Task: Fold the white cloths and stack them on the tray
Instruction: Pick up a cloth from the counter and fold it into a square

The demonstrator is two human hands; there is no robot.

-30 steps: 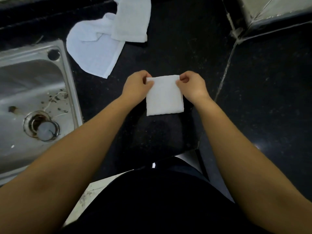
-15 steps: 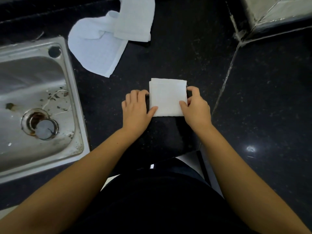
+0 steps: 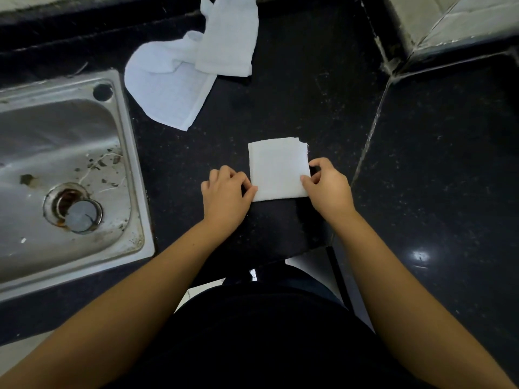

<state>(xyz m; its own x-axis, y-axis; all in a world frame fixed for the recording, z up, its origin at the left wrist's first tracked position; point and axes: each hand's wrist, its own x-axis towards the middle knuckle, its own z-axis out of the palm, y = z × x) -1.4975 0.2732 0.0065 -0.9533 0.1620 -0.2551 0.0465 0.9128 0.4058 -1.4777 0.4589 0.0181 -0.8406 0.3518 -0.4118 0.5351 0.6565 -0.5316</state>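
Observation:
A small white cloth (image 3: pixel 276 169), folded into a rectangle, lies flat on the black counter (image 3: pixel 309 94). My left hand (image 3: pixel 224 196) pinches its near left corner with thumb and fingers. My right hand (image 3: pixel 328 186) pinches its right edge near the lower corner. Two more white cloths lie unfolded further back: a rounded one (image 3: pixel 165 88) and a longer one (image 3: pixel 229 37) partly overlapping it. No tray is in view.
A steel sink (image 3: pixel 123 153) with a drain (image 3: pixel 74 210) sits to the left. A tiled wall corner (image 3: pixel 449 21) rises at the back right. A pale seam (image 3: pixel 370 130) runs through the counter. The counter's front edge lies close to my body.
My hands slid from the cloth's far corners down to its near corners a second ago. Since half a second ago they have stayed at the near edge.

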